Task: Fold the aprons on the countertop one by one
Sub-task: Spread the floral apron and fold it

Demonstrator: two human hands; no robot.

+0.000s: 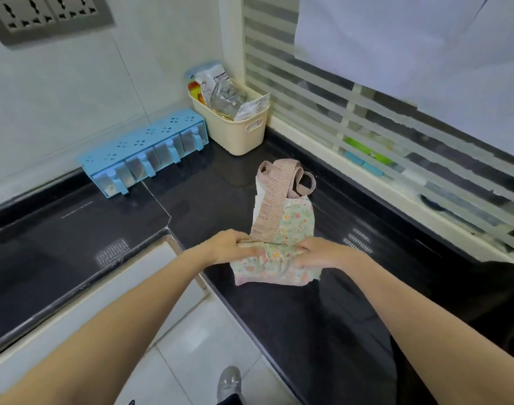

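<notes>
Floral green-and-pink cotton apron, half folded on the glossy black stone table, near its front edge.

Gripped along the raised fold: left hand clenched on one end, right hand pinching the other. Likely risks: dotted pink straps trailing loose and spoiling the fold, or slick stone letting layers slide. Well behind, clear of the work: blue plastic spice rack, cream plastic basket of packets.
</notes>
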